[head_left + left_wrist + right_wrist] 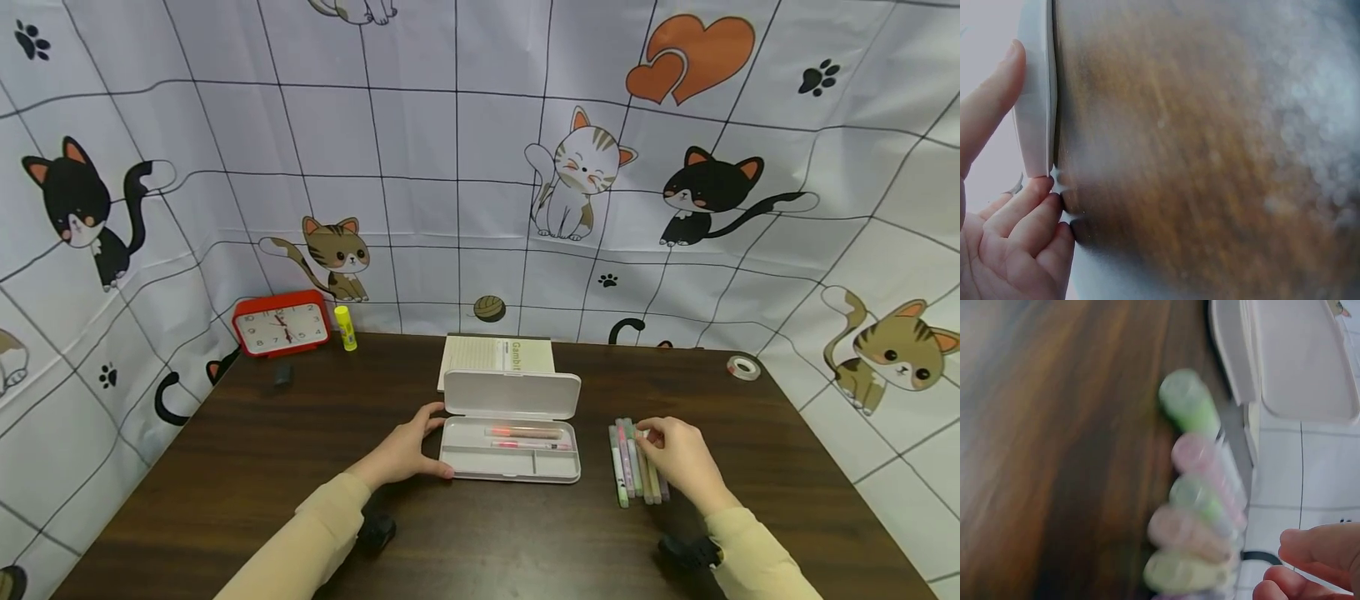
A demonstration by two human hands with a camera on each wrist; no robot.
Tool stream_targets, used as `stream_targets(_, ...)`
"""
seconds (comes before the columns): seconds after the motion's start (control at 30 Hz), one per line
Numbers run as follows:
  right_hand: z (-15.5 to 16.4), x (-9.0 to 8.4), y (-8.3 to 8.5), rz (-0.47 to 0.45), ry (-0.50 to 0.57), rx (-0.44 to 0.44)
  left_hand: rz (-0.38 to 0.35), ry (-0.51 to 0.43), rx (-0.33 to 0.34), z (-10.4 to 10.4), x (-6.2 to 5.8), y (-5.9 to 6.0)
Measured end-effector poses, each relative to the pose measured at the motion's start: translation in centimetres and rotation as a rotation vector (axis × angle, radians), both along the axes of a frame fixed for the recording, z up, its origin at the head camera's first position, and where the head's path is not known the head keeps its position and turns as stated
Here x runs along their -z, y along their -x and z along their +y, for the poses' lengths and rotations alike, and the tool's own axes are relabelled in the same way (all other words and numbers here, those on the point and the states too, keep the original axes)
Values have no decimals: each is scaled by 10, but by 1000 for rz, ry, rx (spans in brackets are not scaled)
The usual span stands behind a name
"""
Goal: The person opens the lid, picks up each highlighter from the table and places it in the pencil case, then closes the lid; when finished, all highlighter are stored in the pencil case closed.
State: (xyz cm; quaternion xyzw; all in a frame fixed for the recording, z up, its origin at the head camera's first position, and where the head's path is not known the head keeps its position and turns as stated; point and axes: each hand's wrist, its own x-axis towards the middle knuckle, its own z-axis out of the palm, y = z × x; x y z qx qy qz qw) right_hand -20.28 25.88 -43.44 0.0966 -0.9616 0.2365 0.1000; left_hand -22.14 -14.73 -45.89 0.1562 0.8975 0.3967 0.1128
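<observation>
I log: left hand [401, 454] steadies open white plastic pencil case [510, 462] — two pens inside | right hand [678, 462] fingers curled onto row of pastel plastic pens [633, 462] — six left on the table.

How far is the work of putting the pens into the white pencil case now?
Done: the pencil case lies open with two pens inside. In hand: the left hand holds the case's left end, and the right hand rests on the row of pens beside it. Left: that whole row is not yet in the case.
</observation>
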Motion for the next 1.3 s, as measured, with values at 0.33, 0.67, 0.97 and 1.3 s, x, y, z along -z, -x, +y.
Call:
stream_targets(0.33, 27, 8, -5, -50, -28, 49, 1, -2, -10, -2, 1, 0)
stream_targets(0.67, 33, 13, -7, -151, -36, 81, -13, -3, -17, -1, 0, 1)
stream_targets(0.97, 32, 11, -7, -185, -52, 111, -10, -5, -13, 1, 0, 0)
stream_targets(1.3, 37, 10, -8, -199, -31, 163, 17, -10, 16, -1, 2, 0)
